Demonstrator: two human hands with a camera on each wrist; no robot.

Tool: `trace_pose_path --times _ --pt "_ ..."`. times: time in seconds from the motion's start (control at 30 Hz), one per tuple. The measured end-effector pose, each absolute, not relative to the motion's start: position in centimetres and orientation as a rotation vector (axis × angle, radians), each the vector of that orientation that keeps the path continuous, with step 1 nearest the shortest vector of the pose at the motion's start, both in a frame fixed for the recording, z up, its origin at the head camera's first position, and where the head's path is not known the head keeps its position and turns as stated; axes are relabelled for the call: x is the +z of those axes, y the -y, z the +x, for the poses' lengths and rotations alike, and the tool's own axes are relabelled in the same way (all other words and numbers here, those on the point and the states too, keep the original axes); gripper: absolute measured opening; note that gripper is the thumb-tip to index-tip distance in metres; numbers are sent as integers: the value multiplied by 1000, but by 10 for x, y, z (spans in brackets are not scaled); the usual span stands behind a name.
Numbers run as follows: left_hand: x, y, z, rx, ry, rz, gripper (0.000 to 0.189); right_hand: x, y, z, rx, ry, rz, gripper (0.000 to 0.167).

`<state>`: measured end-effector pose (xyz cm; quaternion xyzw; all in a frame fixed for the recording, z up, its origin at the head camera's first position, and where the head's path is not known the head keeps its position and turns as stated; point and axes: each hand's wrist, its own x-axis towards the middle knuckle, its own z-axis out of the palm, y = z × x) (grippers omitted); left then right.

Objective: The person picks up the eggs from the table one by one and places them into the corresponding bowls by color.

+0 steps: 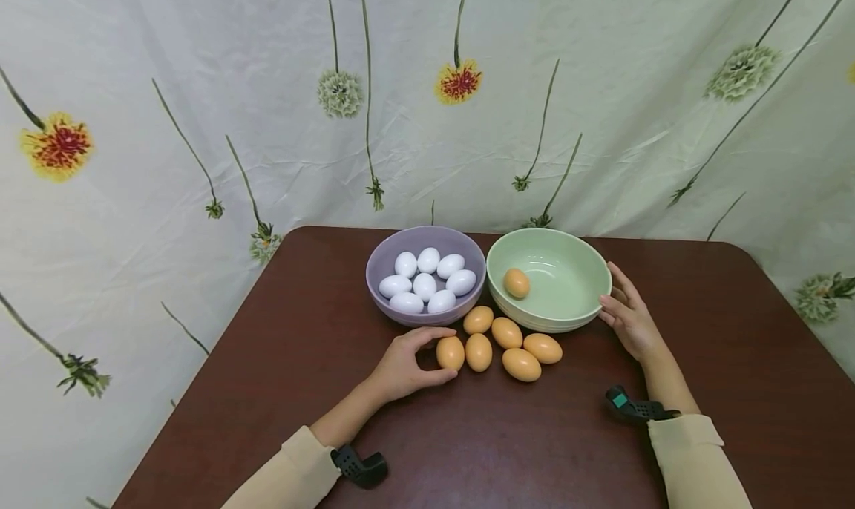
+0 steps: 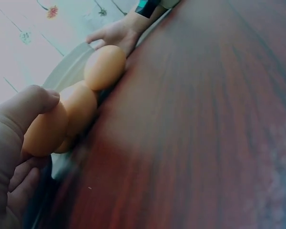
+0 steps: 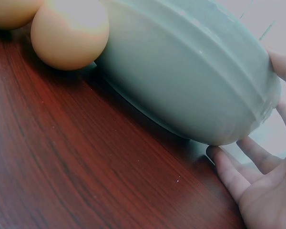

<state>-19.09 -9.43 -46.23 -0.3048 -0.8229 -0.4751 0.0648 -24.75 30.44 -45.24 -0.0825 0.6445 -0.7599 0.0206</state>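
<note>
Cream sleeves (image 1: 283, 473) nearest, left hand (image 1: 404, 364) pinching orange egg (image 1: 450, 353) in front of purple bowl (image 1: 427, 236), five loose orange eggs (image 1: 507, 332) just beside on bench (image 1: 481, 435), right hand (image 1: 629, 320) spread against green bowl (image 1: 568, 271), single egg (image 1: 516, 283) inside, eight white eggs (image 1: 424, 287) in purple one, floral cloth (image 1: 414, 138) behind.
</note>
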Motion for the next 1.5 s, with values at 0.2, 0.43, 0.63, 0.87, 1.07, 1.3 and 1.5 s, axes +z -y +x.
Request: trace_pose_path --times 0.2,0.43,0.63,0.87,1.07,1.3,1.5 --pt "-448 92 -192 -1433 2453 -979 53 -452 -305 -248 -2360 -1990 -247 69" --pt "-430 86 -198 -1491 2424 -991 56 -453 -305 -248 -2363 -1990 -240 69" --pt "-402 77 -191 -1527 2416 -1038 54 -453 -305 -248 -2353 -2002 -247 70" --pt "-370 68 -187 -1568 2412 -1083 50 -454 -306 -249 -2359 -1994 -257 69" --pt "-371 62 -201 -1502 2443 -1104 52 -454 -306 -249 -2364 -1987 -251 69" --pt "-391 54 -231 -1406 2440 -1156 54 -454 -305 -249 -2365 -1994 -252 70" --pt "-388 42 -243 -1416 2446 -1189 55 -456 -307 -250 -2372 -1992 -274 69"
